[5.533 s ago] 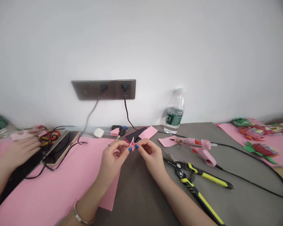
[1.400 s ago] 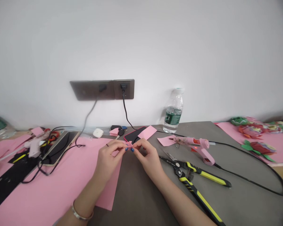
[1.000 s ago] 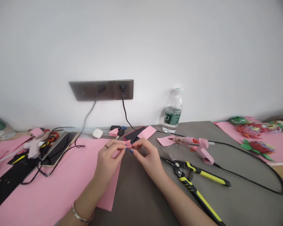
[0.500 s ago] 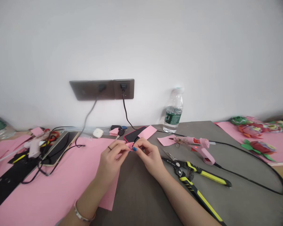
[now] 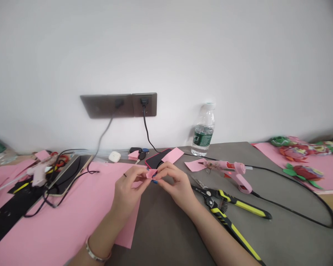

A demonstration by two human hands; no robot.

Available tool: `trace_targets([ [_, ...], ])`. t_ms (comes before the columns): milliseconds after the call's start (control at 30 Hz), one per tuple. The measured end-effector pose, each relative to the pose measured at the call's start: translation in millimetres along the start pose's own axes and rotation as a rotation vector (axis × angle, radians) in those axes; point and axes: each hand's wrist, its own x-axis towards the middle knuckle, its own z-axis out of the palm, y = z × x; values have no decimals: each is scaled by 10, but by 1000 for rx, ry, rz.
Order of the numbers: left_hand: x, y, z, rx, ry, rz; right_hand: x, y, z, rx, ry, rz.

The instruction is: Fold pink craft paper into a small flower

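Observation:
Between my two hands, above the grey tabletop (image 5: 166, 229), is a small folded piece of pink paper (image 5: 151, 173). My left hand (image 5: 129, 184) pinches its left side between thumb and fingers. At its right side my right hand (image 5: 176, 183) pinches it too, fingertips partly hiding the fold. Just behind the hands lie a loose pink paper piece (image 5: 172, 155) and a dark phone with a red edge (image 5: 154, 159). A large pink sheet (image 5: 80, 218) spreads under and left of my left arm.
Right of my hands lie black-and-yellow pliers (image 5: 223, 199) and a corded pink glue gun (image 5: 233, 171). A water bottle (image 5: 202, 135) stands by the wall. Paper flowers (image 5: 305, 175) rest at far right. Cables and another phone (image 5: 72, 173) sit at left.
My fingers have shifted around the small pink paper, which now shows more of its face between them. Both hands stay in about the same place.

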Motion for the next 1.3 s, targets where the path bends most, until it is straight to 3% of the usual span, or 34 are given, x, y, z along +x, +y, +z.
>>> trace_targets([
  [100, -14, 11, 28, -91, 63, -137, -8, -4, 26, 17, 83, -16],
  [300, -7, -1, 28, -149, 109, -189, -45, 52, 69, 39, 244, -30],
  [533, 6, -21, -39, -167, -4, -87, -39, 49, 38, 18, 204, -43],
  [833, 3, -2, -27, -106, 31, -91, -37, -12, 41, -73, 171, -85],
  [1100, 63, 39, -48, 72, 16, 197, -32, 6, 51, -185, 130, -133],
  [1300, 62, 38, -62, 183, -31, 286, -43, -6, 60, -274, 125, -129],
])
